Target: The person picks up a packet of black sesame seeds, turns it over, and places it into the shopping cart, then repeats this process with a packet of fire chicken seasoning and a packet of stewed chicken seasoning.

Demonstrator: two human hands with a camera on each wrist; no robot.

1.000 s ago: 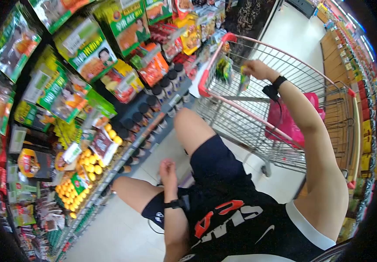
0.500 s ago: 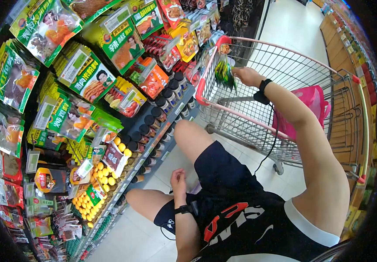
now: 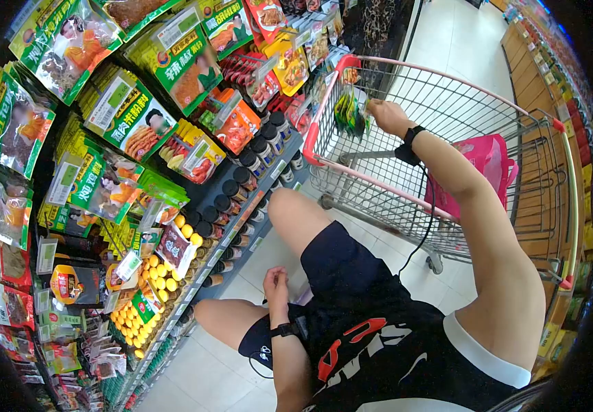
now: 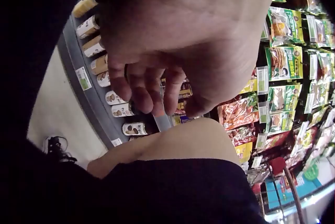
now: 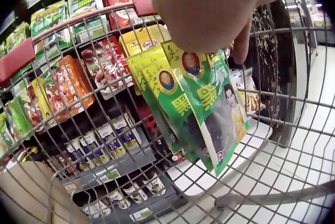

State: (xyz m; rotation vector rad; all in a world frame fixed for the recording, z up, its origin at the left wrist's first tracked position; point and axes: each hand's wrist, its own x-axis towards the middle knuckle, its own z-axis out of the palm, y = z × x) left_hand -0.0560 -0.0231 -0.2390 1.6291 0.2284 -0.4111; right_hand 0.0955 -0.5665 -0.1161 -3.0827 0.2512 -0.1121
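right grip [image 3: 384,115]: fingers and thumb were pinched on the top edge of a small bunch of green and yellow printed packets [image 3: 350,113], held inside the cart near its front corner.
packets, wrist view: the green and yellow printed packets [image 5: 201,111] hung fanned out below the right grip [image 5: 220,4], each showing a small portrait and yellow lettering; they were just beside the wire wall, and contact could not be told.
left grip [image 3: 274,281]: it hung over the bent thigh, fingers loosely curled, with nothing in it.
left grip, wrist view: the left grip [image 4: 183,46] showed curled fingers with no thing between them, above the knee, with shelf rows of small jars behind.
cart: a wire shopping trolley with red and pink trim [image 3: 319,122] stood in the aisle in front of the person; a pink bag [image 3: 489,161] lay at its far side.
shelves: green hanging food pouches [image 3: 131,117] filled the upper left; dark-capped jars [image 3: 241,175] lined the grey shelf below; yellow round items [image 3: 152,275] sat lower down.
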